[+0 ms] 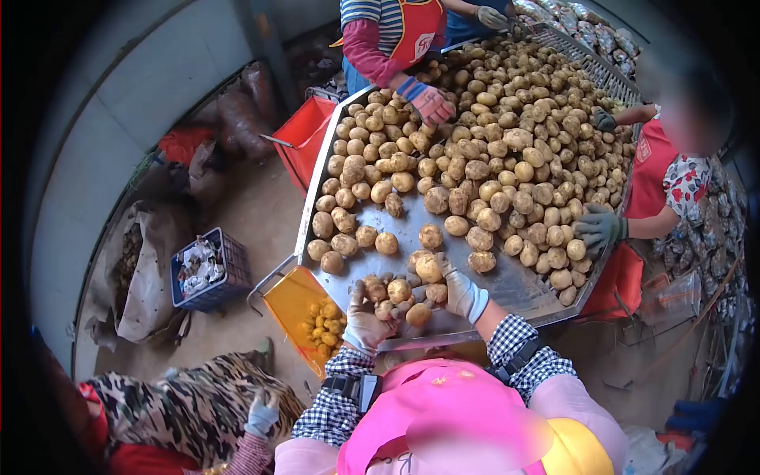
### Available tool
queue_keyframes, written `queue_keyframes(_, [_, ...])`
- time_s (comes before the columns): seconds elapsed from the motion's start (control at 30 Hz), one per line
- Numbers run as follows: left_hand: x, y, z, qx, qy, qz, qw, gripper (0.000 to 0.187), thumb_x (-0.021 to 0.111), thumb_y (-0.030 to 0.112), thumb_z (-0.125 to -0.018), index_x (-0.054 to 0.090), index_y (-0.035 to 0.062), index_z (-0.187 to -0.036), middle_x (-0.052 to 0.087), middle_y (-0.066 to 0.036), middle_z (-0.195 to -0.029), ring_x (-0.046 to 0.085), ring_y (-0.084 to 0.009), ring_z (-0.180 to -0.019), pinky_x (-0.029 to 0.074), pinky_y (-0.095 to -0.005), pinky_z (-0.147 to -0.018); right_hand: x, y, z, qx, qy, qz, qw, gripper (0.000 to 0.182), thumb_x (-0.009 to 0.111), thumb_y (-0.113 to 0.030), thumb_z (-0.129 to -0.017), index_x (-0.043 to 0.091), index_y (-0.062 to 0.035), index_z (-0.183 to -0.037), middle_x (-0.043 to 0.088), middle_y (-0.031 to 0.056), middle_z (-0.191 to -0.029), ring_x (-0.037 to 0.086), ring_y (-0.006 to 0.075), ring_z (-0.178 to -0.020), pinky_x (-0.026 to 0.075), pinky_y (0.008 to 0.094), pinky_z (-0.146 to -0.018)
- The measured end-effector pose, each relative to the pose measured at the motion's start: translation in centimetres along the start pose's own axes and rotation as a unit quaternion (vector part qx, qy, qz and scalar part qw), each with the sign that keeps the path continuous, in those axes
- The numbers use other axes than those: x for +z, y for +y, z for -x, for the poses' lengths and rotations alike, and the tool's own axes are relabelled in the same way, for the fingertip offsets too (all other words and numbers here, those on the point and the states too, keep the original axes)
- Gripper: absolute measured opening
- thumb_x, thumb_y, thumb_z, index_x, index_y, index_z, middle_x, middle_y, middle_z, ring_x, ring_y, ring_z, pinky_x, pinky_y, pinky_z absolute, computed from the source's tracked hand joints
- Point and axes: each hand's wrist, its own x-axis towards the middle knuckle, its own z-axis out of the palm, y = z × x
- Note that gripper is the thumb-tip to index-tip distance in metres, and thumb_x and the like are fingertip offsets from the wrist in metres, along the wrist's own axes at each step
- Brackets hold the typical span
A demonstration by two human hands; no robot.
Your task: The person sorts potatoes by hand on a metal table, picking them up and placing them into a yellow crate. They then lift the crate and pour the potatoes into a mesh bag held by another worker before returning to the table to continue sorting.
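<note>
Near the front edge of the metal sorting table [507, 299], my gloved left hand [366, 323] curls round the left side of a small cluster of potatoes [399, 290]. My gloved right hand [464, 291] cups the same cluster from the right, its fingers against a larger potato [428, 267]. Both gloves are whitish, with dark soil on the left fingers. Potatoes partly hide the fingertips of each hand. Just beyond lie a few loose potatoes [431, 235], and behind them a big soil-marked potato heap [522, 150] covers most of the table.
An orange-yellow bin [289, 305] with small potatoes hangs at the table's left front; a red bin [305, 142] stands farther back. Co-workers' gloved hands [431, 103] [599, 228] touch the heap. A blue crate [210, 269] is on the floor. Another person in camouflage [198, 404] is at lower left.
</note>
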Motion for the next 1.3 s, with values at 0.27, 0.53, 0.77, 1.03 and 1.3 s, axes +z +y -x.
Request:
queue_keyframes(0.27, [-0.2,-1.3,2.1,-0.069,-0.006,-0.101,0.992,0.062,0.058,0.051,-0.091,0.049,0.0103,-0.137,0.051,-0.012,-0.138,0.051,-0.0328,-0.124,0.049,-0.0511,-0.094,3.2,4.0,3.5,-0.093,0.051,-0.021,0.994,0.058,0.053,-0.053,-0.096,0.052,-0.0051,-0.129,0.064,0.0108,-0.114,0.066,0.0208,-0.096,0.057,0.0361,-0.082])
queue_keyframes(0.53, [0.0,-3.7,4.3,-0.049,-0.026,-0.001,0.998,0.067,0.06,0.047,-0.091,0.043,0.0071,-0.141,0.043,-0.02,-0.145,0.041,-0.0444,-0.132,0.036,-0.0645,-0.105,2.9,5.4,3.7,-0.224,0.061,0.022,0.972,0.064,0.053,-0.054,-0.095,0.049,-0.0045,-0.135,0.063,0.0102,-0.12,0.063,0.0213,-0.106,0.054,0.0342,-0.091])
queue_keyframes(0.77, [1.1,-5.5,4.4,-0.003,-0.024,0.032,0.999,0.069,0.06,0.048,-0.087,0.042,0.009,-0.14,0.04,-0.02,-0.147,0.034,-0.0433,-0.137,0.023,-0.0697,-0.11,2.6,4.4,3.7,-0.204,0.134,-0.166,0.956,0.059,0.051,-0.054,-0.096,0.053,-0.0052,-0.13,0.067,0.0115,-0.108,0.064,0.0184,-0.082,0.056,0.0293,-0.066])
queue_keyframes(1.03, [-0.8,-12.3,-0.6,0.072,-0.136,-0.013,0.988,0.04,0.05,0.053,-0.094,0.058,0.0144,-0.1,0.056,-0.009,-0.108,0.051,-0.03,-0.104,0.041,-0.0537,-0.088,0.1,3.2,10.2,-0.321,0.155,0.219,0.908,0.06,0.052,-0.048,-0.098,0.043,-0.0047,-0.138,0.061,0.0107,-0.12,0.06,0.0242,-0.106,0.048,0.0346,-0.093])
queue_keyframes(1.3, [-0.7,-23.3,-6.0,0.044,0.115,-0.224,0.967,0.051,0.06,0.054,-0.091,0.061,0.0128,-0.122,0.064,-0.004,-0.113,0.061,-0.0198,-0.1,0.051,-0.0358,-0.082,-7.6,4.4,14.1,-0.206,0.197,-0.041,0.958,0.067,0.052,-0.068,-0.089,0.058,-0.0116,-0.124,0.064,0.0049,-0.109,0.064,0.0182,-0.094,0.053,0.0347,-0.087])
